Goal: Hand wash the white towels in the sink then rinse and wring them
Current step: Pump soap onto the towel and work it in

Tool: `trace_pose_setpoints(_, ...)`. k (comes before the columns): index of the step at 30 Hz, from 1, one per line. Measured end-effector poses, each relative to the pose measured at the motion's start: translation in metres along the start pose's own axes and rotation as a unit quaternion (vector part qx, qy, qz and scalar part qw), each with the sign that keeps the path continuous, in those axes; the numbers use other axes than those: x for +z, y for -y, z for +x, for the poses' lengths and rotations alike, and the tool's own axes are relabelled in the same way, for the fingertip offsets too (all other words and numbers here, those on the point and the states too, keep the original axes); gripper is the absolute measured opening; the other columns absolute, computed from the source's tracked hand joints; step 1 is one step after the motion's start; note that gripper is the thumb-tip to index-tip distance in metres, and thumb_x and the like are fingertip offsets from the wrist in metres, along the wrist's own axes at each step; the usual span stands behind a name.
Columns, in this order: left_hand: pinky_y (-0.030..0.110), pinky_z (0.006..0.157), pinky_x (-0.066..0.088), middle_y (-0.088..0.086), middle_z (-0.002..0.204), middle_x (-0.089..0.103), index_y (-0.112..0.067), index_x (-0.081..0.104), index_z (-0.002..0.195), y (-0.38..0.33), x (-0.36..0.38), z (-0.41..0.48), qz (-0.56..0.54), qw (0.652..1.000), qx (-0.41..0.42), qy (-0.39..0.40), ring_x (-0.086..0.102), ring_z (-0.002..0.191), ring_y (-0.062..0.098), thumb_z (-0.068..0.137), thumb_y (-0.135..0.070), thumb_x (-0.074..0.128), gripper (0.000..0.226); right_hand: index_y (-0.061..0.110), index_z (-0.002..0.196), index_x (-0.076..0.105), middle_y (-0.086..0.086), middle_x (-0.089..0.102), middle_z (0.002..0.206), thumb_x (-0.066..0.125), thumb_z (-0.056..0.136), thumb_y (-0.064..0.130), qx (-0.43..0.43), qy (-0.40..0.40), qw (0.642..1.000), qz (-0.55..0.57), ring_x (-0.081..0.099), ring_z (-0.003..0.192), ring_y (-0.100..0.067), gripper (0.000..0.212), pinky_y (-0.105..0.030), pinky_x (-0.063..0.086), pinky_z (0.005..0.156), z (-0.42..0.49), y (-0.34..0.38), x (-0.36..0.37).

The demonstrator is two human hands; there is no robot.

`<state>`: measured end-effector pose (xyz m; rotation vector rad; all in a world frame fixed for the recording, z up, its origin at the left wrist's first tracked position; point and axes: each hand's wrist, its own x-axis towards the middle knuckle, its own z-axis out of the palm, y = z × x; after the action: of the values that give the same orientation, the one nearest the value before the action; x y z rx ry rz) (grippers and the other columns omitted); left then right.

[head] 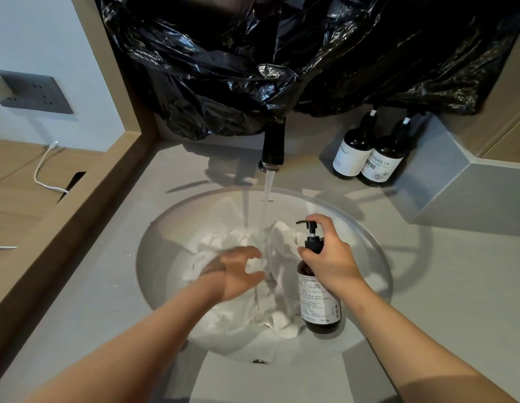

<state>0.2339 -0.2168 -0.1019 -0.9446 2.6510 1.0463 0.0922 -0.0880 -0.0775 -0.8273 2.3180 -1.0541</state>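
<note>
White towels (277, 289) lie bunched and wet in the round sink (154, 242). Water runs from the black tap (272, 146) onto them. My right hand (330, 257) grips the neck of a dark brown pump bottle (318, 303) held above the sink's right side, with the forefinger on top of the black pump head. My left hand (238, 271) hovers over the towels, palm turned up and fingers loosely cupped below the pump's spout. It is blurred and holds nothing.
Two more dark pump bottles (366, 158) stand at the back right of the grey counter (445, 274). Black plastic sheeting (282, 53) hangs over the wall behind the tap. A wall socket (34, 93) and a white cable (42, 173) are at the left.
</note>
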Motion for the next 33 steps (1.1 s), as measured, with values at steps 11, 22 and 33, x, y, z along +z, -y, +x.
trace_pose_setpoints(11,0.033,0.092,0.053,-0.005,0.108,0.066,-0.025,0.048,0.114,-0.036,0.059,-0.018,-0.357,0.930,0.009,0.089,0.064,0.099,0.006,0.049,-0.049,0.076,0.075,0.045,0.133,0.030,0.008,0.061,0.079,0.065,0.086,0.020,0.016,-0.008,0.995,0.098,0.060,0.076,-0.007,0.063,-0.017,0.044,0.062,-0.006,0.017,0.004)
trace_pose_setpoints(22,0.010,0.067,0.046,-0.013,0.085,0.061,-0.034,0.053,0.087,-0.039,0.057,-0.027,-0.344,0.933,0.044,0.092,0.058,0.076,-0.004,0.084,-0.023,0.065,0.017,0.032,0.106,0.040,-0.003,0.059,0.083,0.054,0.083,0.012,0.065,-0.003,0.997,0.028,0.060,0.071,-0.019,0.034,-0.032,0.051,0.066,0.000,0.016,0.016)
trace_pose_setpoints(33,0.015,0.072,0.044,-0.011,0.084,0.058,-0.034,0.049,0.082,-0.040,0.060,-0.029,-0.291,0.950,0.069,0.085,0.055,0.079,0.002,0.079,-0.032,0.067,0.018,0.031,0.104,0.041,-0.001,0.058,0.078,0.054,0.082,0.008,0.074,0.007,0.997,0.032,0.055,0.064,-0.015,0.034,-0.025,0.044,0.054,-0.005,0.013,0.013)
